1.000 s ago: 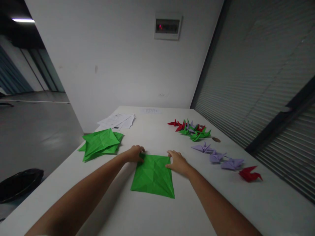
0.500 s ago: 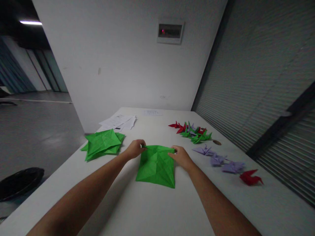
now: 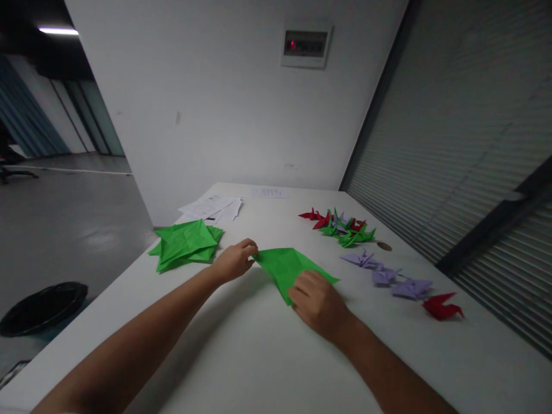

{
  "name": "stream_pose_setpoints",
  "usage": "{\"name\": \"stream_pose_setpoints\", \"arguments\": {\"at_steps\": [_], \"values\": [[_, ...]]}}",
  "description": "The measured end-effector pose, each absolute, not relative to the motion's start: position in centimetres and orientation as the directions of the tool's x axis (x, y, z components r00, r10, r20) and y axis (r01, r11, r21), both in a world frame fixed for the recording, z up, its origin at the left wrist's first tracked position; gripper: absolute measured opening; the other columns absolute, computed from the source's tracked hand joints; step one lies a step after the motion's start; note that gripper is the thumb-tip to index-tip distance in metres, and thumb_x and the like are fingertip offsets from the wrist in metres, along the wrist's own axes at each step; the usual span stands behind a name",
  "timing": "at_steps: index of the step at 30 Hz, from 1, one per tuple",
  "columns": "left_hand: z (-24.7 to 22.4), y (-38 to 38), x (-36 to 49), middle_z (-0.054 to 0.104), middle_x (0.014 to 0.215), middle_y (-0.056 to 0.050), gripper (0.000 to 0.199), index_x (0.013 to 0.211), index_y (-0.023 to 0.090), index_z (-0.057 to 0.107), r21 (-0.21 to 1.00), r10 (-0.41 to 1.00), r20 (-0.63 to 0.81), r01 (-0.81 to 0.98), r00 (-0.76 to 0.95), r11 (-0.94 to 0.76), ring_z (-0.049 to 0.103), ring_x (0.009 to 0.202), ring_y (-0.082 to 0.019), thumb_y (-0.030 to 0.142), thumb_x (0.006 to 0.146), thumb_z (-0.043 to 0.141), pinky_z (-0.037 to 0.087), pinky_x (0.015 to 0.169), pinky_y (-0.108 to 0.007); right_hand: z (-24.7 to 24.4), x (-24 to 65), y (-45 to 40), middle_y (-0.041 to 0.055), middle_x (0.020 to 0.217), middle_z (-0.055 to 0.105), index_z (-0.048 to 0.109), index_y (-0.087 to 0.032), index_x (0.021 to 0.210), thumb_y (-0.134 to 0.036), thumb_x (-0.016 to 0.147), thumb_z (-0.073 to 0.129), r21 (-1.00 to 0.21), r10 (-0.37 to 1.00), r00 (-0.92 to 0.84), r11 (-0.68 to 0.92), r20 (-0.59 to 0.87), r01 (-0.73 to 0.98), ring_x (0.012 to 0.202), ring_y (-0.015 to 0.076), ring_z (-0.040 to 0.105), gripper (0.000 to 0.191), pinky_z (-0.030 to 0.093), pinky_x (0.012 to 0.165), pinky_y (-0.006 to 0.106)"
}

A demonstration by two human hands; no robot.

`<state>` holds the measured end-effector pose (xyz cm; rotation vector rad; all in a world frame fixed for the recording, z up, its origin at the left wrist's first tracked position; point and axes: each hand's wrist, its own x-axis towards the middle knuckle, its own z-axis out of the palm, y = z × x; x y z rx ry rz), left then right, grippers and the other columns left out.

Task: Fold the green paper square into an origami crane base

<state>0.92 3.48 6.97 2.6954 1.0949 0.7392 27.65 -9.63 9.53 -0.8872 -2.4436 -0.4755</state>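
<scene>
At the left of my feed, I'm seeing a pile of green sheets (image 3: 185, 241) lying on the white table (image 3: 241, 368) near some printed papers (image 3: 213, 207), while my left hand (image 3: 234, 263) is pinching the left corner of a single green sheet (image 3: 287, 263). That sheet is stretching between both hands, and my right hand (image 3: 319, 302) is curling its fingers over the near edge, though I cannot tell whether it is gripping. Farther right, mixed-colour folded birds (image 3: 356, 237), purple ones (image 3: 411, 288) and a red one (image 3: 442, 306) are resting.
</scene>
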Motion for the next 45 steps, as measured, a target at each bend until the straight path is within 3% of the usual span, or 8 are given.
{"name": "stream_pose_setpoints", "arguments": {"at_steps": [3,9,11,15,20,28,33,45], "values": [[5.8,2.1,0.5,0.062,0.132,-0.010,0.038,0.119,0.026,0.070,0.184,0.724,0.141,0.701,0.675,-0.689,0.073,0.094,-0.026,0.013,0.084,0.065,0.059,0.086,-0.039,5.0,25.1,-10.7,0.0044,0.071,0.061,0.061,-0.019,0.074,-0.001,0.092,0.056,0.174,0.582,-0.663,0.676,0.471,0.716,0.068,0.0205,0.053,0.026,0.037,0.066,0.034],[4.8,-1.5,0.5,0.067,0.129,-0.007,0.050,0.125,0.028,0.068,0.215,0.571,0.086,0.544,0.817,-0.811,0.073,0.100,-0.024,0.007,0.083,0.052,0.058,0.088,-0.033,0.8,20.9,-12.3,0.0058,0.075,0.068,0.063,-0.018,0.078,-0.007,0.091,0.065,0.113,0.729,-0.598,0.599,0.333,0.793,0.068,0.0214,0.062,0.017,0.039,0.060,0.034],[4.6,-2.2,0.5,0.069,0.131,-0.006,0.048,0.127,0.029,0.068,0.235,0.476,0.063,0.451,0.877,-0.861,0.074,0.102,-0.023,0.009,0.085,0.055,0.058,0.087,-0.031,1.5,20.4,-12.9,0.0060,0.079,0.070,0.065,-0.018,0.081,-0.019,0.090,0.072,0.045,0.759,-0.591,0.604,0.274,0.796,0.072,0.0224,0.066,0.011,0.042,0.061,0.033],[3.8,-2.5,0.0,0.070,0.137,-0.005,0.043,0.124,0.030,0.072,0.263,0.422,0.069,0.391,0.904,-0.882,0.076,0.104,-0.024,0.013,0.089,0.057,0.059,0.086,-0.031,4.0,21.8,-12.8,0.0065,0.087,0.073,0.068,-0.020,0.089,-0.053,0.087,0.075,-0.108,0.834,-0.502,0.535,0.229,0.838,0.078,0.0243,0.069,0.034,0.047,0.067,0.033],[3.1,-1.8,-0.7,0.067,0.141,-0.003,0.048,0.128,0.032,0.072,0.308,0.409,0.092,0.365,0.908,-0.879,0.076,0.107,-0.023,0.010,0.089,0.056,0.059,0.091,-0.031,5.8,27.5,-7.9,0.0091,0.088,0.075,0.070,-0.020,0.091,-0.040,0.099,0.061,-0.199,0.949,-0.212,0.260,0.231,0.945,0.080,0.0213,0.068,0.023,0.044,0.067,0.029],[2.1,-1.5,-1.2,0.061,0.148,-0.004,0.056,0.135,0.030,0.068,0.300,0.434,0.114,0.385,0.894,-0.873,0.072,0.118,-0.026,0.007,0.086,0.053,0.059,0.096,-0.034,2.4,32.0,-3.7,0.0029,0.056,0.063,0.054,-0.021,0.058,-0.048,0.089,0.070,-0.427,0.993,0.114,-0.114,-0.025,0.897,0.053,0.0162,0.058,0.043,0.028,0.050,0.027],[1.7,-1.5,-1.1,0.059,0.150,-0.005,0.060,0.135,0.028,0.068,0.282,0.487,0.094,0.446,0.868,-0.850,0.073,0.115,-0.027,0.007,0.080,0.054,0.060,0.095,-0.036,1.8,31.9,-4.9,-0.0007,0.043,0.056,0.051,-0.023,0.056,-0.045,0.093,0.065,-0.563,0.971,0.092,-0.203,-0.218,0.801,0.041,0.0146,0.056,0.045,0.036,0.047,0.025],[0.9,-1.1,-1.1,0.058,0.151,-0.007,0.063,0.141,0.024,0.063,0.218,0.489,0.090,0.462,0.868,-0.860,0.076,0.108,-0.028,0.009,0.081,0.054,0.062,0.090,-0.038,1.8,32.9,-5.4,-0.0002,0.040,0.057,0.053,-0.021,0.053,-0.033,0.088,0.067,-0.661,0.952,0.075,-0.261,-0.297,0.703,0.036,0.0139,0.055,0.040,0.035,0.040,0.022]]}}
